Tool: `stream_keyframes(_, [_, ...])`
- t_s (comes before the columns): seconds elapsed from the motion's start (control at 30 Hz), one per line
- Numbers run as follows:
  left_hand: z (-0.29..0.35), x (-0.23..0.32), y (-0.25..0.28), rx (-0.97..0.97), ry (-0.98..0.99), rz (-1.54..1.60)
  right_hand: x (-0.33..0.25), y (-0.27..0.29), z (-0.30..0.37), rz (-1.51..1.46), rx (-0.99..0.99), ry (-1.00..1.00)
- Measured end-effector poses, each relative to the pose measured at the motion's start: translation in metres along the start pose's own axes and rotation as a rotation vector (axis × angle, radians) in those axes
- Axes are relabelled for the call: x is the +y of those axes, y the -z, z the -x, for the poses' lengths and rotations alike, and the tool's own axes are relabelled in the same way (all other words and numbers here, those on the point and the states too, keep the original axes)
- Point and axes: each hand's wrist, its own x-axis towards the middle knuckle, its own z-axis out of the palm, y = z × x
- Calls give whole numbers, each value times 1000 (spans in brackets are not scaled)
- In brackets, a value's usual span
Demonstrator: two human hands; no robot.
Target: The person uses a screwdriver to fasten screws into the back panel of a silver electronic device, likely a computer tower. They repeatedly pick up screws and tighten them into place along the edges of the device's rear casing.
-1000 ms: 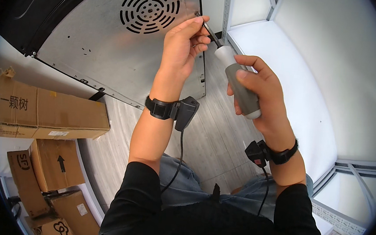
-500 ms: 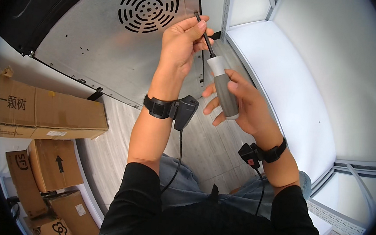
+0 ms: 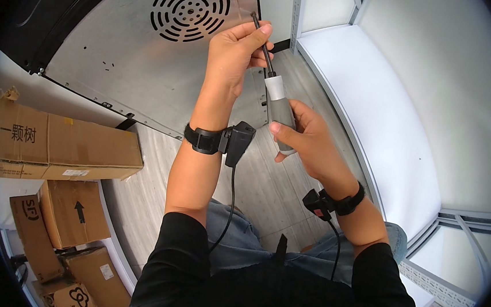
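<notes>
A screwdriver (image 3: 284, 111) with a grey handle, a pale collar and a dark shaft slants upward. Its tip meets a small screw at the right edge of a metal panel (image 3: 130, 75), which has a round slotted vent. My left hand (image 3: 234, 51) pinches the shaft close to the tip, fingers closed. Around the handle my right hand (image 3: 305, 132) is closed, the thumb lying across it. Each wrist wears a black strap with a small cabled device. The left fingers partly hide the shaft.
Cardboard boxes (image 3: 61, 147) are stacked on the left, some on a white shelf. On the right runs a long white shelf (image 3: 371, 100) with a metal frame. A black frame (image 3: 43, 16) borders the panel. Pale wood-look floor (image 3: 266, 184) lies below my hands.
My right fingers, spread loosely beside the handle before, have wrapped round it, with the thumb now across its front. The right hand and handle have shifted left. My left hand keeps its pinch.
</notes>
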Motion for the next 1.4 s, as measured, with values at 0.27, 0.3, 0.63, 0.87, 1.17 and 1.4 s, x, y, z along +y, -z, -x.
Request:
stream_keyframes(0.27, [-2,4,3,-35,25,97,-4,5,4,-491,-277,-14])
stream_keyframes(0.3, [-2,4,2,-38,29,106,-4,5,4,-467,-263,-5])
stream_keyframes(0.63, [-1,7,5,-49,40,104,-1,-8,8,-140,-18,14])
stream_keyframes(0.87, [-4,0,8,-47,-9,16,11,-8,-1,-2,32,37])
stream_keyframes(1.17, [-2,4,9,-54,16,43,8,5,-6,-490,-316,-80])
stream_keyframes(1.4, [-1,8,10,-84,43,-15,13,-16,-1,-261,-22,-25])
